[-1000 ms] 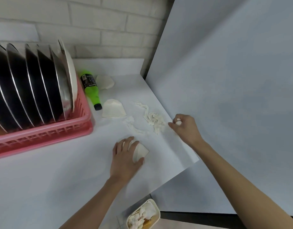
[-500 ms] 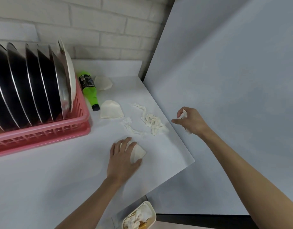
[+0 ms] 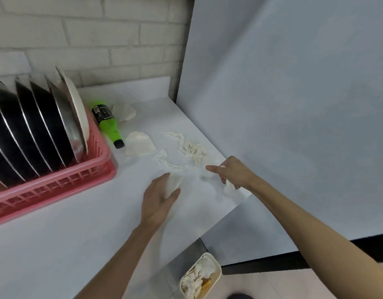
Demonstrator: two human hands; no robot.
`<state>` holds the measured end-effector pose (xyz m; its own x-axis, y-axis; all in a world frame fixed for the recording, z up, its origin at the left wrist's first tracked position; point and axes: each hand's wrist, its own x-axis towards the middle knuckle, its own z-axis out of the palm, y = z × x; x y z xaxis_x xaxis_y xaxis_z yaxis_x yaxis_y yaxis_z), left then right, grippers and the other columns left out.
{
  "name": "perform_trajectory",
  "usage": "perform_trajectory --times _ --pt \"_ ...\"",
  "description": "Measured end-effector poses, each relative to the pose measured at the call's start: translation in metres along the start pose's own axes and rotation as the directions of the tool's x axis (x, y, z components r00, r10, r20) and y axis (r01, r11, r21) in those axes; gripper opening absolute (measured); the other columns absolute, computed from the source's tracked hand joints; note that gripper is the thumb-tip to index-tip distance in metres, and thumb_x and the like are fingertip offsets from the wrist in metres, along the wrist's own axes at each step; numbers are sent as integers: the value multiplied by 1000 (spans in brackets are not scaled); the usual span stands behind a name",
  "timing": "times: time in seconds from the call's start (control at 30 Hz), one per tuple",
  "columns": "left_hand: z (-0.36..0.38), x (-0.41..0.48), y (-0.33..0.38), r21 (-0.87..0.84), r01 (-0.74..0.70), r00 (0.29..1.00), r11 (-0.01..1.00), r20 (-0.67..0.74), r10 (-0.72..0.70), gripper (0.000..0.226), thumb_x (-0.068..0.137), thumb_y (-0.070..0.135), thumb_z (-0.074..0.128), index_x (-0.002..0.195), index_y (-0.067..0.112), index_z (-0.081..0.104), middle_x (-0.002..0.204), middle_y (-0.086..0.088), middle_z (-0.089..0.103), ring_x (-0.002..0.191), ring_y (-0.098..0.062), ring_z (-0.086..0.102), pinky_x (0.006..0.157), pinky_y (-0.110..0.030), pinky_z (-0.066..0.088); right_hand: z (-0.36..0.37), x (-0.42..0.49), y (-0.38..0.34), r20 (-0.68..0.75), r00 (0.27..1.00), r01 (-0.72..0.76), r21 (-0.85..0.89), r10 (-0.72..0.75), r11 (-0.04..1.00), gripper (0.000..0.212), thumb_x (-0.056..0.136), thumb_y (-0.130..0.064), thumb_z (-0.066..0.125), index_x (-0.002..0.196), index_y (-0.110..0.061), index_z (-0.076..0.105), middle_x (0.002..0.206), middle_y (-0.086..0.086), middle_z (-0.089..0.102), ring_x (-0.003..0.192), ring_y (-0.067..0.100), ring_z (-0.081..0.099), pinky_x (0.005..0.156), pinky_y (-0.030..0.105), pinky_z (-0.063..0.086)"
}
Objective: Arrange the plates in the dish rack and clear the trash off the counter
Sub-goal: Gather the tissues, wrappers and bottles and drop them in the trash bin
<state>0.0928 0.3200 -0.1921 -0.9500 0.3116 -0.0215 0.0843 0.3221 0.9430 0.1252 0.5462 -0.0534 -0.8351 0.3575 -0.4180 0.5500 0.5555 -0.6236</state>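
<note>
White-painted brick wall (image 3: 99, 39) is running along the back of a white counter (image 3: 56, 244), and a tall pale grey panel (image 3: 294, 104) is closing off the counter's far right edge and filling the right side of the view. A pink dish rack (image 3: 63, 184) is sitting at the left of the counter, and the plates (image 3: 35, 126) are standing on edge in it in a close row, dark ones with bright rims and a white plate (image 3: 76, 108) leaning at the right end.

Just beside the rack, a green bottle (image 3: 108, 126) is lying on its side with its black cap pointing toward the person. A crumpled paper (image 3: 123, 112) is resting behind the bottle, and a folded cream paper (image 3: 138, 144) is lying by the cap. Two twisted tissue strips are trailing across the counter nearer the panel, a long strip (image 3: 192, 149) and a short strip (image 3: 166, 161).

The left hand (image 3: 158, 203) is gripping a white paper piece (image 3: 173, 184) between curled fingers and thumb, low over the counter. The right hand (image 3: 235, 173) is hovering near the counter's edge, its forefinger pointing out toward the strips while the other fingers are curling round a tissue wad (image 3: 229, 186).

Below the counter's near corner, a cream bin (image 3: 218, 274) is standing on the pale floor (image 3: 294, 281), holding white scraps and something orange.
</note>
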Motion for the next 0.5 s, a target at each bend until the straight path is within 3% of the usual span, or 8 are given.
perform_trajectory --times 0.07,0.13,0.2,0.23,0.27,0.33,0.4,0.5 --pt "-7 0 15 -249 144 989 958 63 -133 47 94 42 63 138 30 51 141 11 49 129 -11 47 110 -35 39 6 -10 9 42 998 -51 101 47 994 66 77 -47 79 52 -17 26 53 3 22 45 21 20 42 25 20" --pt "-7 -5 34 -385 265 964 884 126 -234 41 98 39 57 137 28 50 141 5 49 126 -20 51 96 -43 53 9 -20 20 84 996 -52 132 41 990 67 74 -30 85 55 -20 21 58 3 21 47 23 22 43 25 22" --pt "-2 -12 52 -448 341 939 826 202 -278 24 99 33 55 123 32 53 133 -1 52 118 -26 55 75 -42 61 12 -31 31 118 993 -2 104 -11 995 56 75 -10 79 55 -20 28 65 9 33 53 35 49 43 25 32" --pt "2 -17 60 -485 384 921 786 253 -295 17 98 33 57 115 33 54 127 -4 55 113 -27 58 68 -42 61 13 -35 37 137 990 16 126 -34 992 50 78 -2 72 56 -18 30 71 13 38 70 40 64 44 24 35" --pt "7 -22 67 -529 439 896 726 319 -309 18 94 36 61 110 32 56 121 -6 58 109 -27 60 68 -43 61 14 -41 42 146 988 27 160 -50 987 46 81 4 64 58 -17 30 75 16 40 88 37 70 43 24 35" --pt "18 -31 73 -603 565 821 563 479 -312 29 87 43 59 109 25 62 113 -10 64 110 -30 60 78 -52 59 12 -56 53 140 987 43 218 -75 975 46 85 10 57 59 -15 28 78 23 43 103 36 67 42 23 38" --pt "30 -40 77 -621 661 746 420 602 -284 42 90 50 50 114 18 64 116 -13 65 114 -33 59 91 -59 52 9 -74 68 156 985 30 253 -71 967 44 87 9 55 58 -13 30 85 34 57 100 44 65 44 24 47" --pt "50 -58 83 -580 746 662 329 699 -270 55 91 54 46 128 14 57 124 -19 63 117 -38 57 100 -65 43 6 -107 98 186 982 -38 347 -29 937 37 89 9 56 60 -10 44 95 27 71 81 40 72 50 28 54"
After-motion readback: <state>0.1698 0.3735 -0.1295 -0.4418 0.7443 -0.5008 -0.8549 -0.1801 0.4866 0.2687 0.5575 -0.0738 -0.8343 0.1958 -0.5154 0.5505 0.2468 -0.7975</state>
